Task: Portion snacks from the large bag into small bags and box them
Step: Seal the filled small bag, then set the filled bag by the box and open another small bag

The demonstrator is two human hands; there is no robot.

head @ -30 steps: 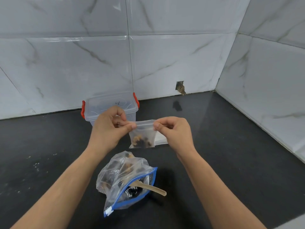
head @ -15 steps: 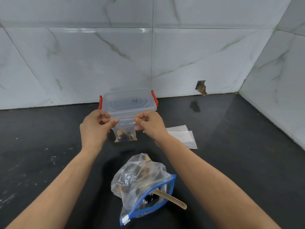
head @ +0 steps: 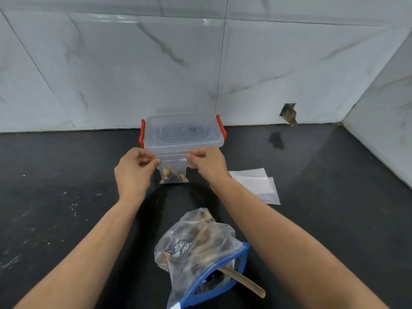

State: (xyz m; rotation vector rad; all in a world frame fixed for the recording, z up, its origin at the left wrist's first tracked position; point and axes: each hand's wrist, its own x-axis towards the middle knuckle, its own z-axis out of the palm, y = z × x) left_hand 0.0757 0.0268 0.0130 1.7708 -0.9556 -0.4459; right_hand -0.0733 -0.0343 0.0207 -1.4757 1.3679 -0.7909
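Observation:
A small clear bag (head: 173,173) with brown snacks in its bottom hangs upright just in front of the clear plastic box (head: 181,133), which has red latches and its lid on. My left hand (head: 133,172) pinches the bag's top left corner and my right hand (head: 207,165) pinches its top right corner. The large clear bag (head: 198,248) with a blue zip edge lies near me on the black counter, its mouth open, with a wooden spoon handle (head: 244,283) sticking out.
Two empty small bags (head: 256,182) lie flat on the counter to the right of my right hand. White marble-look tiled walls stand behind and to the right, with a small hole (head: 289,113) low in the back wall.
Both hands have carried the small bag away from me toward the box, and its top edge now sits against the box's front. The head view has tilted and shifted.

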